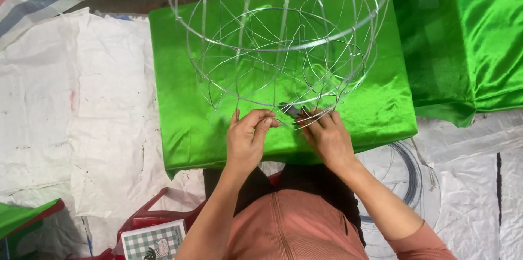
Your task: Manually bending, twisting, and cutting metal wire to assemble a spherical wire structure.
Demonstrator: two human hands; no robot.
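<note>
A round frame of thin silver wire (278, 42) stands on a block covered in shiny green cloth (180, 102). My left hand (248, 137) pinches the frame's near lower ring between thumb and fingers. My right hand (327, 137) is closed around a small tool with red handles (297, 114), whose dark tip touches the same ring right beside my left fingertips. Both hands rest over the near edge of the green block.
A second green-covered block (468, 36) lies at the right. White sheeting (65, 102) covers the floor. A coil of wire (408, 173) lies at my right elbow. A red bag (147, 219) and a checked box (155, 241) sit at lower left.
</note>
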